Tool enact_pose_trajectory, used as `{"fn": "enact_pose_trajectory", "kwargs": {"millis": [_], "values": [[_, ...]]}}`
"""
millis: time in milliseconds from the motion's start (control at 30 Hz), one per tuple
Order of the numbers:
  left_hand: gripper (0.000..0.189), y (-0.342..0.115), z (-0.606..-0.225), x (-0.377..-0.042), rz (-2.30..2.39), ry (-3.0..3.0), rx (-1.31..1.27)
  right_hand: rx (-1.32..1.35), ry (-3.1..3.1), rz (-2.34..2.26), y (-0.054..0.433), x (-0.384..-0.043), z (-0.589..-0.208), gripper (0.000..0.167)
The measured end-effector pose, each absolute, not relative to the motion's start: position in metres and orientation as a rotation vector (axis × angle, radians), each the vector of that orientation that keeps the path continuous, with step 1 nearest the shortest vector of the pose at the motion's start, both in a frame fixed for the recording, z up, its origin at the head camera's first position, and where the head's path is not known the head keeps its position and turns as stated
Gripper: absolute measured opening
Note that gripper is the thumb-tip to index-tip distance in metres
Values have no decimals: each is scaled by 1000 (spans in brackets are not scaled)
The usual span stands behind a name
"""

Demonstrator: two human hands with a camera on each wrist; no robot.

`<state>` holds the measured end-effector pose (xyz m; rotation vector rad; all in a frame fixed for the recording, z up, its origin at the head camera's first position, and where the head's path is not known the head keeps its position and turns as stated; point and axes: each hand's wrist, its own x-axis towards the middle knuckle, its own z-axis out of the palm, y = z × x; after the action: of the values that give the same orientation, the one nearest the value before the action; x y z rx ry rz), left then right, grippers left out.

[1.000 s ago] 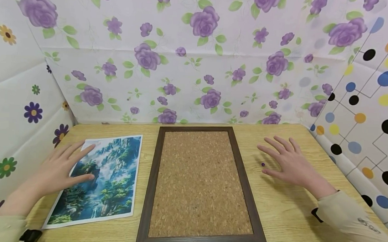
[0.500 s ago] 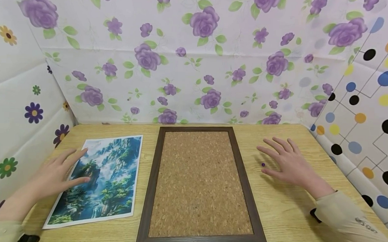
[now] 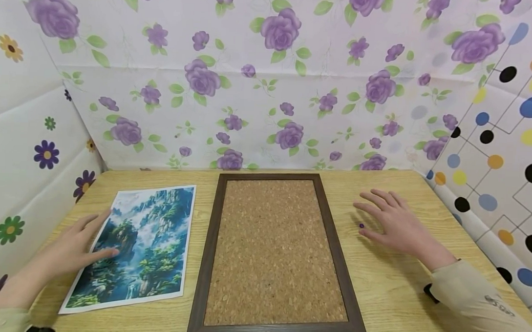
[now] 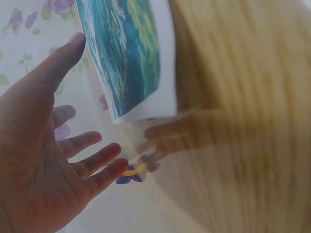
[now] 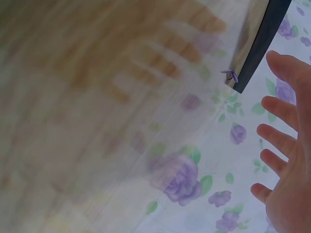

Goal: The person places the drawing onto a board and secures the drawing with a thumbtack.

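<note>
My left hand [image 3: 71, 249], fingers spread and relaxed, hovers at the left edge of a printed mountain landscape sheet [image 3: 157, 250] and holds nothing. Its thumb lies over the print in the head view; the left wrist view shows the same sheet [image 4: 129, 53] beyond the hand [image 4: 43, 160]. To the right, my other hand [image 3: 396, 229] is held above the table with loosely extended fingers and no object in it. Near its thumb tip lies a tiny purple thing [image 3: 361, 226]. In the right wrist view this purple thing [image 5: 231, 76] looks like a thumbtack.
A corkboard [image 3: 276, 254] in a dark brown frame lies flat between both hands on the wooden table [image 3: 402, 307]. Behind stands a wall sheet with purple flowers [image 3: 289, 135]; patterned sheets [image 3: 490, 159] also flank the table.
My left hand has drawn back to the left, uncovering more of the printed sheet. The right hand has barely shifted. The sheet, corkboard and purple thing have stayed in place.
</note>
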<state>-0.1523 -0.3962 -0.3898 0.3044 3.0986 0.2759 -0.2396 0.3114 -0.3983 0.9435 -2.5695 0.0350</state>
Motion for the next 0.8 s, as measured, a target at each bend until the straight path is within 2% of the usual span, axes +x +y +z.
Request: {"fn": "enact_pose_trajectory", "kwargs": {"millis": [233,800], "values": [[115,-398,-392,-151,341,3081,303,950,-2581,49,311,-242,-401,64],[121,-396,-388,-156,357,2962,97,883,-2736,105,311,-243,-400,58]]}}
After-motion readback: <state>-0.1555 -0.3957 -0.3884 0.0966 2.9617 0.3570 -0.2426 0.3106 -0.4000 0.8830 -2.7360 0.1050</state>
